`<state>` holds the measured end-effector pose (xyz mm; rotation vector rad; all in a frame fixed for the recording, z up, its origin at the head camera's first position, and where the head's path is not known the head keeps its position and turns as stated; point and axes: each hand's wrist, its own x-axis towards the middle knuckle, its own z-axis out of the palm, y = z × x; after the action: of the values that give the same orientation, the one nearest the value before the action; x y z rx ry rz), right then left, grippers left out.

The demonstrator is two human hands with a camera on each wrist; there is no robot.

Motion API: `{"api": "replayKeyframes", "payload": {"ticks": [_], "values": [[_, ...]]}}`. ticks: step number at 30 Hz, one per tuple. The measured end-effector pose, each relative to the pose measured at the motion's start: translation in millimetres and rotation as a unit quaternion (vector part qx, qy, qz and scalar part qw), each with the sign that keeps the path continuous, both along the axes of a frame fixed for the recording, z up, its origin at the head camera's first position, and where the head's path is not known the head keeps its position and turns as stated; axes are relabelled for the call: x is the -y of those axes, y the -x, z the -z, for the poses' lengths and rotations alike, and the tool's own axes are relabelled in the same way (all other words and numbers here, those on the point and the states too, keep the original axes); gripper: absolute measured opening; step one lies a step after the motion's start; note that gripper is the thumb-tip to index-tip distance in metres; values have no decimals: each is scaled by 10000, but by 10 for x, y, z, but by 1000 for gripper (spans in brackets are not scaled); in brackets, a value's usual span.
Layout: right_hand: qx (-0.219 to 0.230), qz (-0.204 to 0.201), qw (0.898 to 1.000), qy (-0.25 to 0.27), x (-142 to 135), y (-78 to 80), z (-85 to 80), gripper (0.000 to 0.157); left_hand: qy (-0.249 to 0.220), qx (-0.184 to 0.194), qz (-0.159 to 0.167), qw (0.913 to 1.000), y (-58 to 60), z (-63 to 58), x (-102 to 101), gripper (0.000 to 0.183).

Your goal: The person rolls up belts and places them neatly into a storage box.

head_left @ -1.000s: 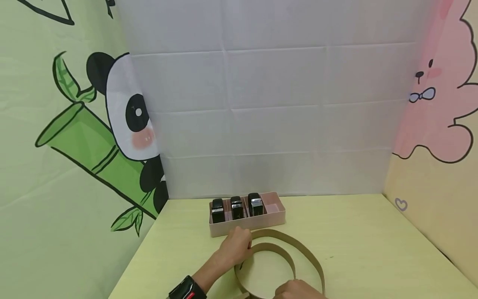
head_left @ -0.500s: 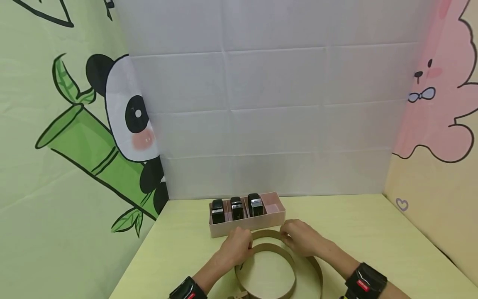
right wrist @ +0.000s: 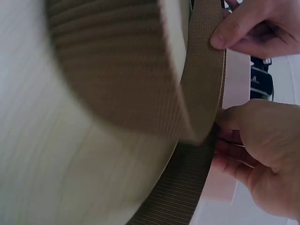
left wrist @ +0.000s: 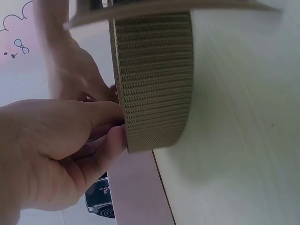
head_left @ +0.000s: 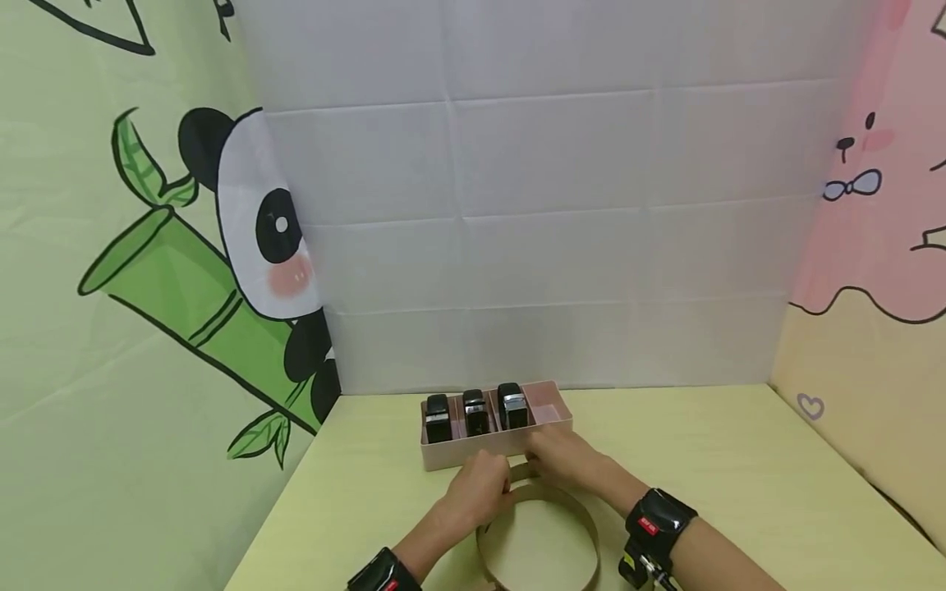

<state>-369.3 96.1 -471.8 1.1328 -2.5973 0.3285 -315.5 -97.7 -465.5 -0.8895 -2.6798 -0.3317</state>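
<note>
A tan webbing belt (head_left: 594, 542) stands on its edge in loose loops on the table. My left hand (head_left: 480, 490) pinches the belt at its far left side; the left wrist view shows its thumb and fingers at the ribbed band (left wrist: 154, 79). Close to its right, my right hand (head_left: 563, 461) pinches the outer strand in front of the pink box. In the right wrist view the right thumb lies on one face of the band (right wrist: 204, 93), with the fingers behind it. The loops' near end drops below the head view's edge.
Behind the hands stands a pink divided box (head_left: 473, 450). It holds three rolled black belts (head_left: 476, 413) with shiny buckles, and its right compartment (head_left: 547, 400) is bare. A pale yellow table (head_left: 687, 460) lies beneath, with a white cloth backdrop (head_left: 547, 246) behind.
My right hand has come up from the bottom edge to the belt's far side, then left to beside my left hand. The outer loop has drawn in; the left hand keeps its grip.
</note>
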Motion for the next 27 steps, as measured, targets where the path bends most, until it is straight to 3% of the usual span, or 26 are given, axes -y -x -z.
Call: {"api": "replayKeyframes", "payload": {"ticks": [5, 11, 17, 22, 27], "values": [[294, 416, 9985, -207, -355, -49, -60, 31, -101, -179, -258, 9995, 22, 17, -11, 47], [696, 522, 9962, -1, -893, -205, -114, 41, -183, -178, -381, 9989, 64, 36, -7, 49], [796, 1070, 9905, 327, -1404, -401, -109, 57, -189, -121, -429, 9988, 83, 19, 24, 36], [1002, 1792, 9776, 465, -1772, -561, -102, 58, -317, 16, -424, 9986, 90, 5, 69, 33], [1392, 2528, 9560, 521, -2087, -664, -87, 51, -411, 55, -384, 9984, 118, 23, 128, 32]]}}
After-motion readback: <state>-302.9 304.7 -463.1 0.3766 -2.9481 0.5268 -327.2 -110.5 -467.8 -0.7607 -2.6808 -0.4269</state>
